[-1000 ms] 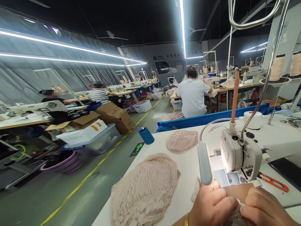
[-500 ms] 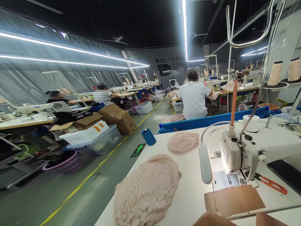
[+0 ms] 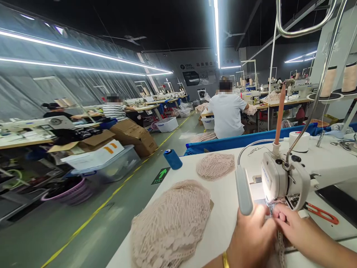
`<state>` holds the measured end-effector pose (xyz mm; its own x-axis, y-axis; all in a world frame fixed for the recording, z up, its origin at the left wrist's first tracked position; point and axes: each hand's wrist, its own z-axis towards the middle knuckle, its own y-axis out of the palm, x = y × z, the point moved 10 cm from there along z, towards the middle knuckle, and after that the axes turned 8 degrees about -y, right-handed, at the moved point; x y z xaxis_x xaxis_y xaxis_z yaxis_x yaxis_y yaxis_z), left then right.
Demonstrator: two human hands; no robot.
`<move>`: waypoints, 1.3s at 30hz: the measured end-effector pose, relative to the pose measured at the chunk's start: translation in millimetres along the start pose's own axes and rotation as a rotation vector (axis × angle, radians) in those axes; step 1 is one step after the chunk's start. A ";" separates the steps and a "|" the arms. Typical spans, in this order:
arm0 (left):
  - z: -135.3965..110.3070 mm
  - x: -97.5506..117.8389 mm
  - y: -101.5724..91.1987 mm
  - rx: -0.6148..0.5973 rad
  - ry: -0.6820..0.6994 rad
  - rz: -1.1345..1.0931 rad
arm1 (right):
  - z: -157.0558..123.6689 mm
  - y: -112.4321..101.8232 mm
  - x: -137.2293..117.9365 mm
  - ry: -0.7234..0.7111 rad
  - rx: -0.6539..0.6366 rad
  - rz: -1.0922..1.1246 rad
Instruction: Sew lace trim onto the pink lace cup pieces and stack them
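Note:
Both hands are together at the needle area of a white sewing machine [image 3: 275,178]. My left hand [image 3: 251,230], a gold band at its wrist, has its fingers closed on a pale pink lace strip [image 3: 281,247] just left of the presser foot. From the right, my right hand [image 3: 290,221] pinches the same lace close to the needle. The lace trails down between my wrists; its upper end is hidden by my fingers. Left of my hands lies a large pile of lace pieces [image 3: 173,223], with a smaller lace pile [image 3: 216,166] behind it.
A grey lamp [image 3: 244,191] hangs close above my left hand. Orange thread snips [image 3: 323,213] and a black phone-like slab [image 3: 340,199] lie to the right. A blue thread cone [image 3: 173,160] stands at the table's left edge. Co-workers sit at machines beyond.
My hands have risen from the bottom edge to the needle, with lace now between them, and cover most of the brown plate. The view has shifted slightly.

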<state>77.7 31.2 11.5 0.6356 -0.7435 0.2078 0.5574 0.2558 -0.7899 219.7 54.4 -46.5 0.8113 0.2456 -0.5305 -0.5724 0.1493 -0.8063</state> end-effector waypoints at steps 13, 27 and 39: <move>-3.5 11.3 -3.3 0.095 0.207 -0.019 | -27.3 -21.3 -29.7 -0.457 0.049 -0.130; 0.3 5.9 1.5 0.083 0.187 -0.006 | -32.4 -23.2 -34.0 -0.686 0.128 -0.536; 2.0 -1.5 14.5 0.008 0.145 0.030 | -28.1 -34.0 -29.7 -0.624 0.200 -0.441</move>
<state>85.9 37.3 0.9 0.5690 -0.8164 0.0982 0.5439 0.2841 -0.7896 218.4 15.1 -10.7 0.7861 0.6063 0.1201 -0.2716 0.5133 -0.8141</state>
